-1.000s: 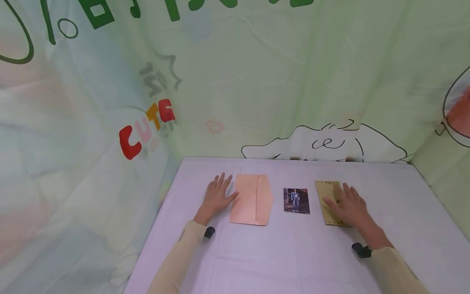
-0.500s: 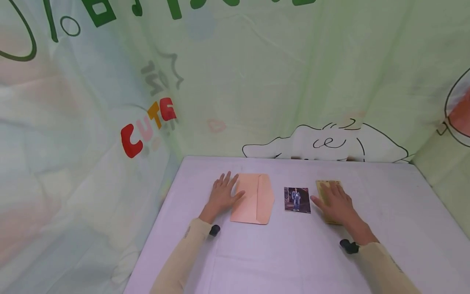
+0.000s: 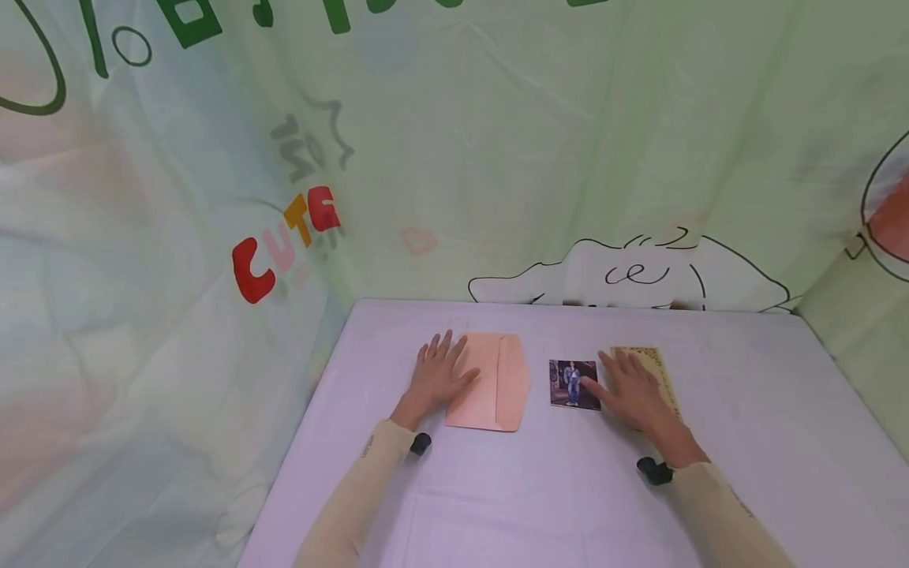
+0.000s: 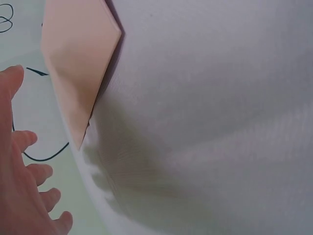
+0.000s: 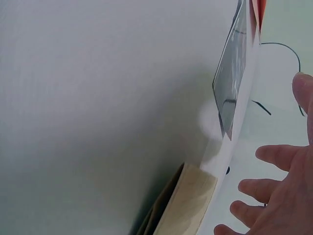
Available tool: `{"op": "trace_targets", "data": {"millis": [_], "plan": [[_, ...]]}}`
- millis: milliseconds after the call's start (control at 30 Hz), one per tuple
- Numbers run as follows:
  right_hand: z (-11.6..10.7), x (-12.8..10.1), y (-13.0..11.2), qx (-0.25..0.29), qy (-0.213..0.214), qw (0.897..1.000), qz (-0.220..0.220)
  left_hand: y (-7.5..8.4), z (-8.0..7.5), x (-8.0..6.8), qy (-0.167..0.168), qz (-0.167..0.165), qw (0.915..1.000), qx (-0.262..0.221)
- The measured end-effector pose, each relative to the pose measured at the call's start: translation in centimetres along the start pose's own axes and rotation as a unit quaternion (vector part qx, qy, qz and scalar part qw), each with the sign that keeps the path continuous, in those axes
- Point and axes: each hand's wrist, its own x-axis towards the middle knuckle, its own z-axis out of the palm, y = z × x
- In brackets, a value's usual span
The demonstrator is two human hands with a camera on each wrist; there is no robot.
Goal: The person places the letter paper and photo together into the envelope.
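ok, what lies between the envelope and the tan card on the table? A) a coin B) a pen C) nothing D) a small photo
D: a small photo lies flat between the envelope and the tan card, with the right hand reaching its thumb to the photo's edge.

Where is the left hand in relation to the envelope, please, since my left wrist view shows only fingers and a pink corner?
Observer: The left hand lies flat, fingers on the left edge of the pink envelope.
Operator: And what is the right hand doing?
Observer: The right hand rests open on the tan card, thumb tip at the photo.
Operator: Is the envelope's flap open?
Observer: It lies folded flat, pointing right towards the photo.
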Motion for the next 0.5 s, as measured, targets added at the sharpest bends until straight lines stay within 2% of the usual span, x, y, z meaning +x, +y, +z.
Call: {"op": "trace_targets", "data": {"millis": [300, 500], "plan": [[0.9, 0.7, -1.7, -0.009, 0.001, 1.000, -0.009, 0.8, -0.4, 0.1, -0.011, 0.002, 0.9999, 0.002], [1.4, 0.9, -2.7, -0.007, 0.002, 1.000, -0.027, 1.0, 0.0, 0.2, -0.012, 0.007, 0.9999, 0.001]]}}
